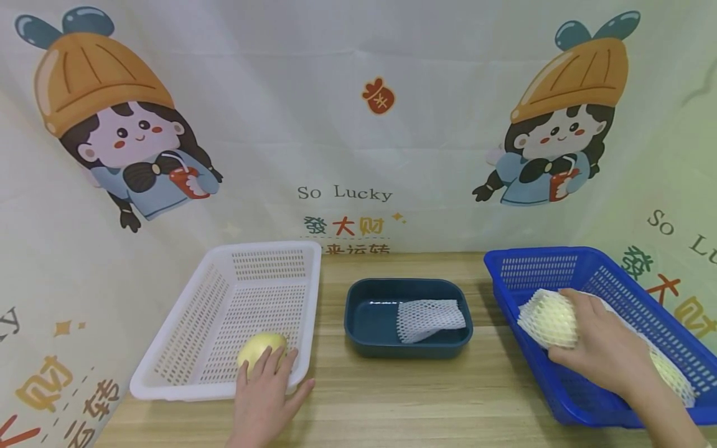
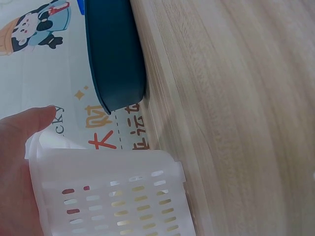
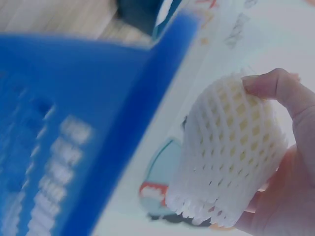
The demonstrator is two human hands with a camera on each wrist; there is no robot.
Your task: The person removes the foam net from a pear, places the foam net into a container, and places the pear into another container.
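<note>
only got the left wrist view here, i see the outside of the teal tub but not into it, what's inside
Observer: A flattened white foam sleeve lies toward the right end of the teal tub.
Operator: ok and what's in the right hand
Observer: It grips a sleeved pale yellow fruit.
Operator: got it, what's by the left hand inside the white basket
Observer: A bare yellow fruit, partly hidden behind that hand in the head view.
</note>
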